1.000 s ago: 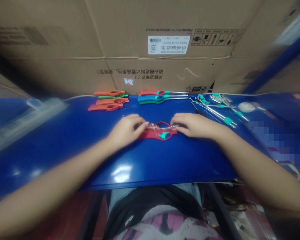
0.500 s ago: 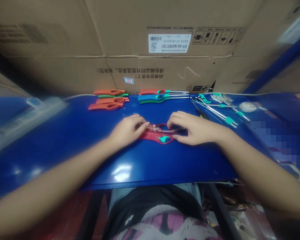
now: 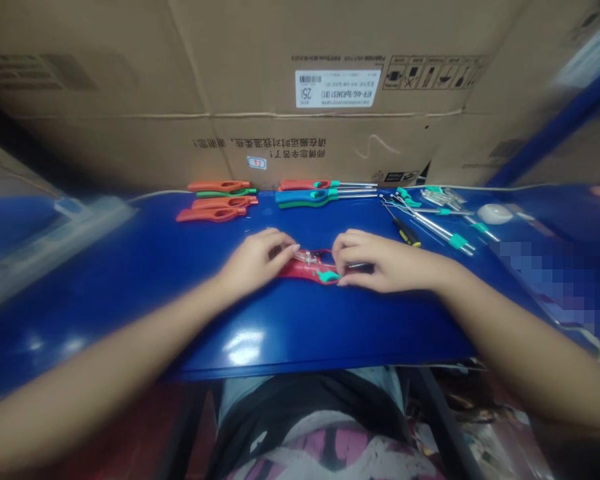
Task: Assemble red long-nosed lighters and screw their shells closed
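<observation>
A red lighter casing (image 3: 300, 269) lies opened up on the blue table in front of me, its insides showing. In it I see a clear fuel tank (image 3: 300, 255) with a small metal valve and a green trigger (image 3: 329, 275). My left hand (image 3: 250, 265) grips the casing's left end between thumb and fingers. At the right end, my right hand (image 3: 385, 261) has its fingers closed over the casing; a thin shiny metal piece shows between thumb and fingers. The fingers hide how that piece sits in the casing.
Several orange and green lighter handles (image 3: 217, 203) lie at the back left. Lighters with metal tubes (image 3: 307, 195) are beside them. To the right are loose metal tubes with green parts (image 3: 440, 229), a screwdriver (image 3: 407, 233) and a white round object (image 3: 495, 213). Cardboard (image 3: 260, 80) stands behind.
My right hand has shifted slightly left, its fingers further over the casing's right end near the trigger. The screwdriver's handle has come into fuller view. My left hand stays in place.
</observation>
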The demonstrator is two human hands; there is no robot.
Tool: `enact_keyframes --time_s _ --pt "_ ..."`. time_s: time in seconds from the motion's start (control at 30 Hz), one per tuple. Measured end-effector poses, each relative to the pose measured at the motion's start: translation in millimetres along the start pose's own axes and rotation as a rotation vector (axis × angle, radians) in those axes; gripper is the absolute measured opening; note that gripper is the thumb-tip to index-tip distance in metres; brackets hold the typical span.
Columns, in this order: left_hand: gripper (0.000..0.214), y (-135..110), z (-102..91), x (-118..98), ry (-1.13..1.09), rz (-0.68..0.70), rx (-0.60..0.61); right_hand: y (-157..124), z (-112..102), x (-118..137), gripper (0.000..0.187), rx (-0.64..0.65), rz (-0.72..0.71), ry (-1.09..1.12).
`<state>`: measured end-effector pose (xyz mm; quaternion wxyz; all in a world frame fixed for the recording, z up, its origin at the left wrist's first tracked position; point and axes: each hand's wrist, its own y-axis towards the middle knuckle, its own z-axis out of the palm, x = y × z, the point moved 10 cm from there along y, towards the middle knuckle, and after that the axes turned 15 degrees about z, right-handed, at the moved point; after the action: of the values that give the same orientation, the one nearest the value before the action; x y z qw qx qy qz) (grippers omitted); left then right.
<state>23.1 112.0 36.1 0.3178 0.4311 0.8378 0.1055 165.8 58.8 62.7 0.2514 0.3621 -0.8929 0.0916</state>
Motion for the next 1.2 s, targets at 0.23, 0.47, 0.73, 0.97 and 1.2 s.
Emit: enact_keyframes --time_s 0.23,0.47,0.73,0.97,1.2 --pt "0.03 -1.2 3.3 14.5 -0.109 -0.103 -0.022 0.8 -15.4 -6.9 0.014 -0.12 0.027 0.099" --pt "0.041 -6.1 3.5 28.2 -0.239 -0.216 -0.076 2.0 -37.6 -50.8 0.028 -0.376 0.356 0.342" --pt "0.034 -2.6 -17.5 -1.0 0.02 -0.035 -0.139 -8.7 -50.1 -110.5 0.044 -0.555 0.652 0.751" --pt "0.04 -0.2 1.1 -15.6 0.128 0.082 0.081 -4.9 -15.3 -134.5 0.022 -0.393 0.927 0.728" --pt "0.033 1.0 6.1 -11.9 0.106 0.098 0.121 7.5 -27.5 -105.6 0.025 -0.379 0.559 0.225"
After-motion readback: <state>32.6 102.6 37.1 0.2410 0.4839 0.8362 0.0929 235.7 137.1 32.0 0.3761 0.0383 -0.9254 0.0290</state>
